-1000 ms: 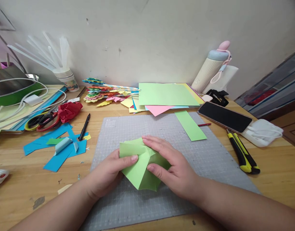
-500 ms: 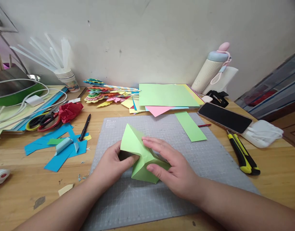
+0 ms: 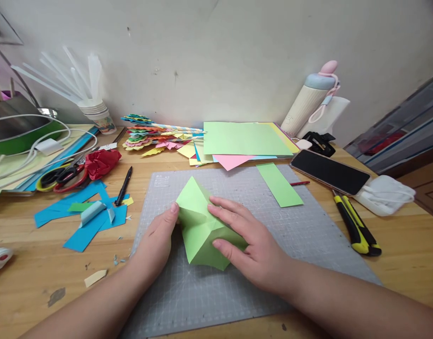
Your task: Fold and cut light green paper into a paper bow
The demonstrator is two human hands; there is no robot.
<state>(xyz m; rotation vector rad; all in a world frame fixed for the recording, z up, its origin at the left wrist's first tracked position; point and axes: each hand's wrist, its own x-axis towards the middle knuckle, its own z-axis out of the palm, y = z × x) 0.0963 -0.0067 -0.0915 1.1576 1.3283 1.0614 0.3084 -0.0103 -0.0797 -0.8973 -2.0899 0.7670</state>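
A light green sheet of folded paper (image 3: pixel 198 212) stands partly opened, with creases meeting at its middle and points sticking up and down. My left hand (image 3: pixel 159 235) holds its left edge, the thumb on top and the other fingers hidden behind the paper. Over the right part lies my right hand (image 3: pixel 248 235), thumb on the near flap and fingertips near the centre crease, gripping the fold between them. Beneath both hands is the grey cutting mat (image 3: pixel 188 301). A green paper strip (image 3: pixel 280 186) lies on the mat's far right.
Scissors (image 3: pixel 66 176), a black pen (image 3: pixel 124 186) and blue paper scraps (image 3: pixel 84 230) lie at left. Behind the mat are coloured sheets (image 3: pixel 248 139) and paper flowers (image 3: pixel 142 134). A phone (image 3: pixel 331 172), a yellow-black utility knife (image 3: pixel 357 228) and a bottle (image 3: pixel 304 101) are at right.
The green paper has spread wider and flatter at its left side. My left thumb has moved from the inner fold up to the outer left edge. My right hand has barely moved.
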